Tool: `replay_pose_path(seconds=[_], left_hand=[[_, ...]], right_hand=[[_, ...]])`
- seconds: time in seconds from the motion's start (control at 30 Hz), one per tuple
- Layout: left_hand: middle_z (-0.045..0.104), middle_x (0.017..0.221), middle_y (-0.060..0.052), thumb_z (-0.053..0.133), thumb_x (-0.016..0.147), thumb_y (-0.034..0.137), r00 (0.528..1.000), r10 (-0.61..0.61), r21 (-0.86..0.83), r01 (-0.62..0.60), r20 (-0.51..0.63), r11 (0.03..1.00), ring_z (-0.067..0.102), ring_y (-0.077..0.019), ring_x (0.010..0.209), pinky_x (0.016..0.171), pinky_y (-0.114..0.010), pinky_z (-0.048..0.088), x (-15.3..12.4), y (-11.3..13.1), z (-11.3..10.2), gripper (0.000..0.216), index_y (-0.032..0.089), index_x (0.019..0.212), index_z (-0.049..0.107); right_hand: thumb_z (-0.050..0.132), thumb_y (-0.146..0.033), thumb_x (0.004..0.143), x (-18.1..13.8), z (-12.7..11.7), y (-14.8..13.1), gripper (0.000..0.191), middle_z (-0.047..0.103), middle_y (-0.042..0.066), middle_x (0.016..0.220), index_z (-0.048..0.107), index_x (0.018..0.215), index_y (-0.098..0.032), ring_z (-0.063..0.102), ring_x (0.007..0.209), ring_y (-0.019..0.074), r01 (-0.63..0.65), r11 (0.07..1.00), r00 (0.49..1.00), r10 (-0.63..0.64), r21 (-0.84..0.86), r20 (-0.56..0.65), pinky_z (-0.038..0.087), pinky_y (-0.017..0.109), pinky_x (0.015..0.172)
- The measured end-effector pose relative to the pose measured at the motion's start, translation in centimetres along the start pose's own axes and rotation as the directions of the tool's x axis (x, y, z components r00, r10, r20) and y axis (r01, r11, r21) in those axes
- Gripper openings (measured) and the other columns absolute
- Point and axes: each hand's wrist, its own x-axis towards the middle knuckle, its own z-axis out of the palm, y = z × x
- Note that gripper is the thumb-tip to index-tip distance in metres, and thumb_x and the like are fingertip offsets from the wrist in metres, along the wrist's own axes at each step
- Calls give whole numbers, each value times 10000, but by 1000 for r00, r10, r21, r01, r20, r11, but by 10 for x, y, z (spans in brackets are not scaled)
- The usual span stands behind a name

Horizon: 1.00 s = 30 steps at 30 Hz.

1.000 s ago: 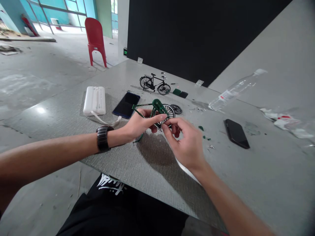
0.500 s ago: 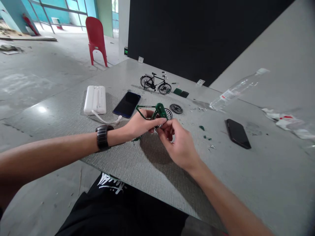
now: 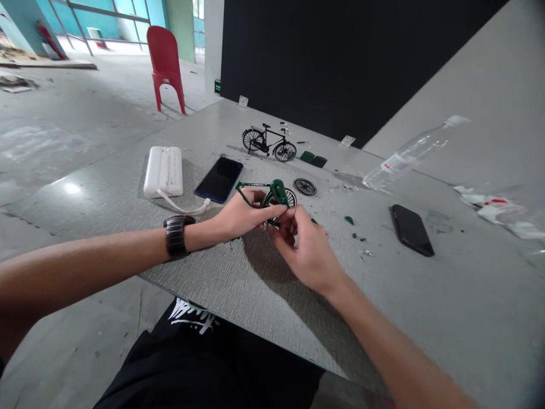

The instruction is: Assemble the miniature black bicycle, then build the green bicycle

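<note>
A green model bicycle frame [image 3: 277, 192] is held above the table by my left hand [image 3: 244, 215], whose thumb presses along its lower part. A small spoked wheel [image 3: 291, 197] shows behind the frame, partly covered by it and by my fingers. My right hand [image 3: 304, 244] is closed in a pinch at the near end of the frame, its fingertips touching it beside my left thumb. Whatever lies between those fingertips is hidden. Beyond my hands, a loose black wheel [image 3: 305, 187] lies flat on the table, and a black model bicycle [image 3: 269, 143] stands upright.
Small green parts [image 3: 349, 220] and silver bits [image 3: 367, 253] lie right of my hands. A phone [image 3: 219, 179] and a white power bank [image 3: 163, 171] with a cable sit left. Another phone [image 3: 412, 230], a tilted-looking plastic bottle [image 3: 409, 156] and green and black pieces [image 3: 313, 159] are farther right.
My right hand has shifted slightly at the frame, its fingertips curling a little more. The frame and my left hand stay almost where they were; the view has moved very slightly.
</note>
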Motion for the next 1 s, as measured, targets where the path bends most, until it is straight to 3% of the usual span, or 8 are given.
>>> replay_pose_path(seconds=[1.0], left_hand=[[655, 770, -14, 702, 873, 328, 999, 31, 49, -30, -8, 998, 542, -94, 633, 559, -222, 434, 0, 3, 0, 206, 145, 791, 654]], right_hand=[[609, -269, 937, -1, 0, 0, 165, 572, -33, 735, 451, 972, -238, 534, 605, 138, -27, 1000, 999, 27, 9, 38, 417, 293, 576]])
